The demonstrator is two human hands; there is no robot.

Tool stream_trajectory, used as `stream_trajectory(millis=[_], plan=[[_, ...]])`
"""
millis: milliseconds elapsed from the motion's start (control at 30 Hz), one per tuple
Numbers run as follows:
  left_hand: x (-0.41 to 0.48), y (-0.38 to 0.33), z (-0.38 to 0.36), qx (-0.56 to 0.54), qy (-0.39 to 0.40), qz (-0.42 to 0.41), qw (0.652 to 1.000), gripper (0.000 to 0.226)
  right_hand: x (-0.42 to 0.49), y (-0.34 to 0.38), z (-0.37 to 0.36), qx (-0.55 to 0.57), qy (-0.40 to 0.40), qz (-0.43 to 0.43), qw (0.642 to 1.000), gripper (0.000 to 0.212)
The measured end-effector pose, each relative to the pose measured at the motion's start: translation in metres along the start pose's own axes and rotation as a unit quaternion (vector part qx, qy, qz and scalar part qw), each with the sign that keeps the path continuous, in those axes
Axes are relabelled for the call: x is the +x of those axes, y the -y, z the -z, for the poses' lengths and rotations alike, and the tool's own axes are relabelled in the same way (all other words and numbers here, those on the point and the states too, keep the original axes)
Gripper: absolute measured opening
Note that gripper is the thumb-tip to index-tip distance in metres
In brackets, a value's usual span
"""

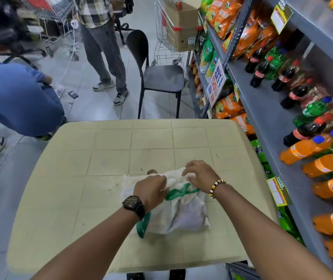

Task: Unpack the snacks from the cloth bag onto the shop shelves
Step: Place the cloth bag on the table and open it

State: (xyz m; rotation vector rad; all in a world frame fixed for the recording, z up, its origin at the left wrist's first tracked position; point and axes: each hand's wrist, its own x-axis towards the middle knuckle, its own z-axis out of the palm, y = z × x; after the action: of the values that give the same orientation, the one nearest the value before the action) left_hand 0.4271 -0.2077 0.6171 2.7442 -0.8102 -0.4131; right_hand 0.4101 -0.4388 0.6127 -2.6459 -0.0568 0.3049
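A white cloth bag point(181, 215) with green handles lies on the beige table point(101, 162), bulging with something hidden inside. My left hand point(150, 190), with a black watch on the wrist, grips the bag's bunched top edge. My right hand point(200, 174), with a beaded bracelet, pinches the same edge just to the right. No snack shows outside the bag. Grey shop shelves point(262, 110) run along the right side of the table.
The shelves hold cola, green and orange soda bottles point(303, 148) and orange snack bags point(228, 107). A black chair point(157, 77) stands beyond the table. A trolley with a cardboard box point(179, 23) is behind it. Two people are at the left.
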Motion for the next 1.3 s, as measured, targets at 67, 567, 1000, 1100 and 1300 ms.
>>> stream_trajectory(millis=[67, 567, 1000, 1100, 1300], plan=[[-0.002, -0.006, -0.005, 0.043, 0.009, -0.057, 0.997, 0.009, 0.003, 0.004, -0.001, -0.049, 0.072, 0.005, 0.996, 0.023], [0.005, -0.01, -0.019, 0.056, 0.004, 0.016, 0.998, 0.022, 0.002, 0.017, -0.019, -0.117, 0.075, 0.025, 0.99, 0.024], [-0.05, 0.037, -0.012, 0.028, -0.016, -0.251, 0.968, 0.012, -0.011, -0.033, 0.007, 0.108, -0.151, -0.252, 0.95, 0.004], [-0.062, 0.044, -0.014, 0.018, 0.056, -0.247, 0.967, 0.012, -0.018, -0.021, -0.001, 0.12, -0.141, -0.214, 0.959, 0.018], [-0.043, 0.008, -0.01, -0.135, 0.048, -0.029, 0.989, 0.037, -0.04, 0.023, -0.006, 0.075, -0.059, -0.073, 0.993, 0.011]])
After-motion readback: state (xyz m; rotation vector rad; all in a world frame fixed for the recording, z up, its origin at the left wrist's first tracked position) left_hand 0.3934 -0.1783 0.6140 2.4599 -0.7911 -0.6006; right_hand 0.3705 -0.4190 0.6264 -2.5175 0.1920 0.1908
